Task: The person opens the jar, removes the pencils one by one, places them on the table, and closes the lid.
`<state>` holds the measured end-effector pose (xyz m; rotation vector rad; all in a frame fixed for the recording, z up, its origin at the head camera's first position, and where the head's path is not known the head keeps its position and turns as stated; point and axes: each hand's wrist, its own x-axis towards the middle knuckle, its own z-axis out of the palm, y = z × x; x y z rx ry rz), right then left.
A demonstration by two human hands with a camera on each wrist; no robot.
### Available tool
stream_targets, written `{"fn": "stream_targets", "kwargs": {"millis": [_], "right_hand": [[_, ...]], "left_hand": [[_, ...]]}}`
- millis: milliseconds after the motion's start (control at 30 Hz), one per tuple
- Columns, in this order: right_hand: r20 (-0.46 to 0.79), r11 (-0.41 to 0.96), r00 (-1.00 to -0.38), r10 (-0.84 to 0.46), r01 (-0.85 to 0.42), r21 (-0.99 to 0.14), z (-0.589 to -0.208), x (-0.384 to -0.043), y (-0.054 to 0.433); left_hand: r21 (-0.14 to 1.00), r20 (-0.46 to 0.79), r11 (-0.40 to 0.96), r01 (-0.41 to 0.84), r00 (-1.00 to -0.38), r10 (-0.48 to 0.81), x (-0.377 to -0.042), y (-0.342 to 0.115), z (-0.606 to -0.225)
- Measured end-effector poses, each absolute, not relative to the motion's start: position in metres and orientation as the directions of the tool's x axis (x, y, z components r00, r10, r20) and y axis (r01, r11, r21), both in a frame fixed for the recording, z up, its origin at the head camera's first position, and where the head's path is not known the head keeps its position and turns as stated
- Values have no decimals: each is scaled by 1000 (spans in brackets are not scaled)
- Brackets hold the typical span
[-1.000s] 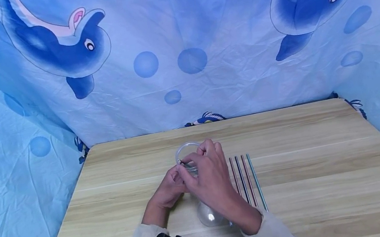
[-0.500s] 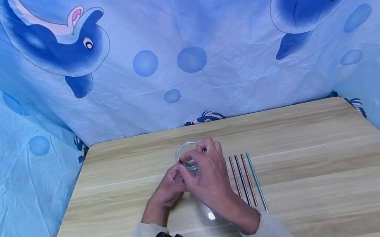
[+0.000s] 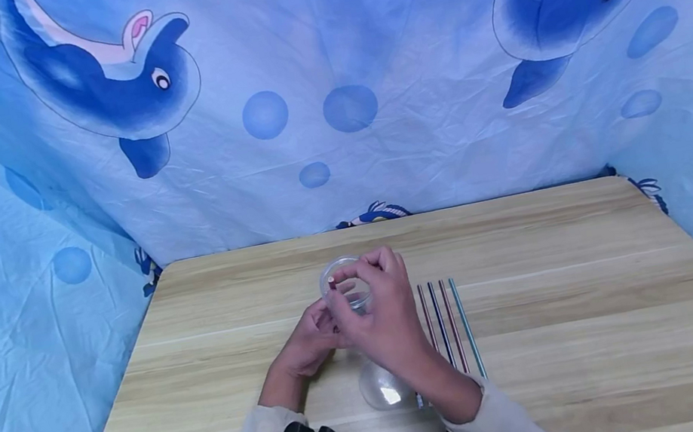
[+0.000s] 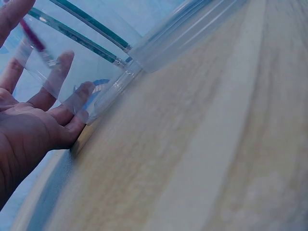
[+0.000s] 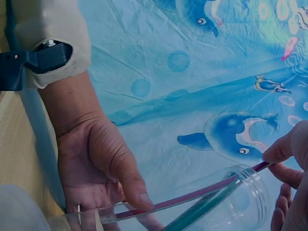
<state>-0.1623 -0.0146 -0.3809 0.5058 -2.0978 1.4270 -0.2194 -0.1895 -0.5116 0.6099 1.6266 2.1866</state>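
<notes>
A clear plastic jar stands upright at the middle of the table. My left hand holds it from the left, thumb on one side and fingers on the other. With thumb and index finger, my right hand pinches the top of a red pencil at the jar's mouth. Most of this pencil is inside the jar, and its metal-banded end is above the jar's bottom in the left wrist view. Green pencils lean inside, their banded ends at the bottom.
Several pencils in red, blue and teal lie side by side on the wooden table, right of my right hand. A clear round lid-like piece lies in front of the jar. A blue dolphin-print cloth hangs behind.
My right hand has shifted slightly up and away from me. The red pencil's top has moved from the jar's left edge toward its middle. My left hand stays at the jar.
</notes>
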Motion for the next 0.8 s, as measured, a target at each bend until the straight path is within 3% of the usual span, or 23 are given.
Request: {"fn": "stream_targets", "kwargs": {"millis": [500,667,800], "right_hand": [[568,186,-819,-84,-573,-798,-367,-167,10],[525,102,-849,-60,-528,-843,-362,-166,15],[551,11,-835,-15,-551,-834,-362,-169,19]], "left_hand": [[963,124,-270,-12,-868,481,-218,-188,-511],[959,137,-282,-6,-864,484,-218,-187,-511],[959,146,-284,1,-861,487,-218,-187,-512]]}}
